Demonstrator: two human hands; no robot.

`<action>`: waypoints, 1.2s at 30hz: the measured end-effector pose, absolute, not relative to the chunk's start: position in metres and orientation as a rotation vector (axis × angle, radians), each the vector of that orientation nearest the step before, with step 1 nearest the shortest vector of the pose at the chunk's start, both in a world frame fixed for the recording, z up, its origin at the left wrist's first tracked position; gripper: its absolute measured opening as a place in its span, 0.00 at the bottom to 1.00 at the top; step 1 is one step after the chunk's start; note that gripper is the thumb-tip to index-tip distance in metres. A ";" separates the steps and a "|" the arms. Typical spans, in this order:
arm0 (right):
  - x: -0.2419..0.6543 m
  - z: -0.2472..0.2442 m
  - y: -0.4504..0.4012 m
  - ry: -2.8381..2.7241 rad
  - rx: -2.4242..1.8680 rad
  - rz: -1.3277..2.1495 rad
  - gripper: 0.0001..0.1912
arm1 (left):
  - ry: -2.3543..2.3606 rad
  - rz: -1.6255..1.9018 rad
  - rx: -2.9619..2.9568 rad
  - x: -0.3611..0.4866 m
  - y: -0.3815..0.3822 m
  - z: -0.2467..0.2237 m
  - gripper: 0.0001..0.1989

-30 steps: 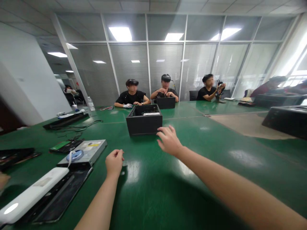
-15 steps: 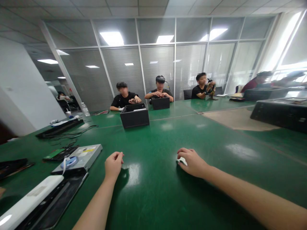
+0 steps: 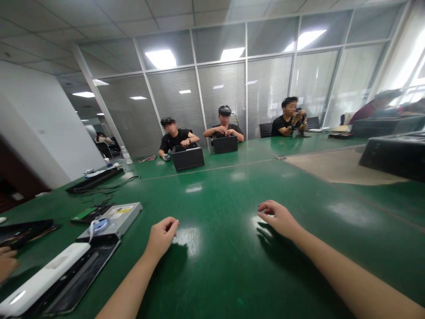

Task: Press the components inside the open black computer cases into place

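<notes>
My left hand (image 3: 162,237) hovers over the green table (image 3: 226,266) with its fingers curled in and the thumb against them; nothing shows in it. Left of it lies a silver optical drive (image 3: 124,219) with a blue-and-white coiled item (image 3: 98,227) on top. A long white power strip (image 3: 46,279) rests on a black panel (image 3: 86,274) in front of the drive. My right hand (image 3: 277,217) is raised a little above the table, fingers bent and the thumb apart from them. It holds nothing.
Across the table, two people work at dark boxes (image 3: 188,158) (image 3: 226,145); another person (image 3: 287,119) sits further right. A black case (image 3: 395,157) stands at the right, near a brown sheet (image 3: 332,166). Cables (image 3: 122,184) and a green circuit board (image 3: 84,215) lie left. Another person's hand (image 3: 7,263) shows at the left edge.
My right hand has shifted right and its thumb has lifted. My left hand has moved slightly right. The view has tilted a little, and a person's hand has come further in at the left edge.
</notes>
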State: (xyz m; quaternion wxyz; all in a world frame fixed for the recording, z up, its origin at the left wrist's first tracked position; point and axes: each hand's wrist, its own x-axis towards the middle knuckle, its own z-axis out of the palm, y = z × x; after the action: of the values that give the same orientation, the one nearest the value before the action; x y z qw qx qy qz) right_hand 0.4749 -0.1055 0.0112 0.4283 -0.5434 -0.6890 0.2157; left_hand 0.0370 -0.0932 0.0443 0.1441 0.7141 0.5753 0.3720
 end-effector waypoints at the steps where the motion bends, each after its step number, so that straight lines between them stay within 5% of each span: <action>1: 0.476 0.012 -0.106 -1.724 -1.350 0.552 0.09 | 1.656 1.065 2.066 0.037 -0.093 0.044 0.18; 36: 0.485 0.014 -0.102 -1.556 -1.372 0.463 0.12 | 1.565 0.997 2.124 0.037 -0.100 0.047 0.16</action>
State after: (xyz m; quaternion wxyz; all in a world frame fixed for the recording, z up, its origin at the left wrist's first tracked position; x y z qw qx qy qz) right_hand 0.4847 -0.1024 0.0136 0.4867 -0.5639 -0.6395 0.1902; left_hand 0.0374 -0.1004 0.0467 0.1600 0.7434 0.5476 0.3491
